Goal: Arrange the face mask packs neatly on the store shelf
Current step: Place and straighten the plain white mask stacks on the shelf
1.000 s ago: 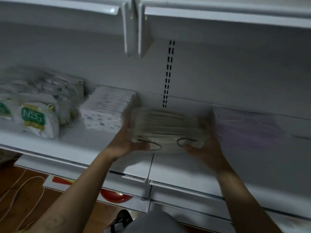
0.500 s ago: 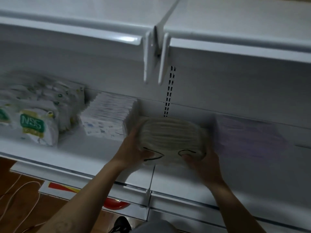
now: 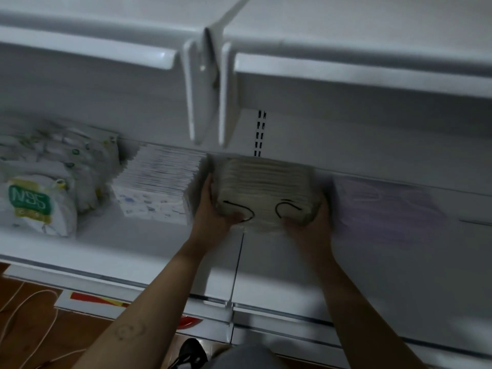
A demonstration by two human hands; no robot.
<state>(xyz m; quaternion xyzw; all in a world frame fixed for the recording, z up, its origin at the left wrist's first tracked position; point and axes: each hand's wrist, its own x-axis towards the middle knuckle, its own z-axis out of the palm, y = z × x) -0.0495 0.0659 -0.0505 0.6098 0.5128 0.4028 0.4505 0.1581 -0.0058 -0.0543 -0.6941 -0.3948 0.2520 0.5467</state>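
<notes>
Both hands clamped the beige pack [image 3: 266, 187] on the shelf [image 3: 149, 251], left hand [image 3: 213, 211] and right hand [image 3: 308, 222] at its ends, long axis left-right, ear loops toward the person.

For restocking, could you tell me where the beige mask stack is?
In the head view, the beige mask stack sits mid-shelf, held by the left hand and right hand, between white packs (left) and purple masks (right).
</notes>
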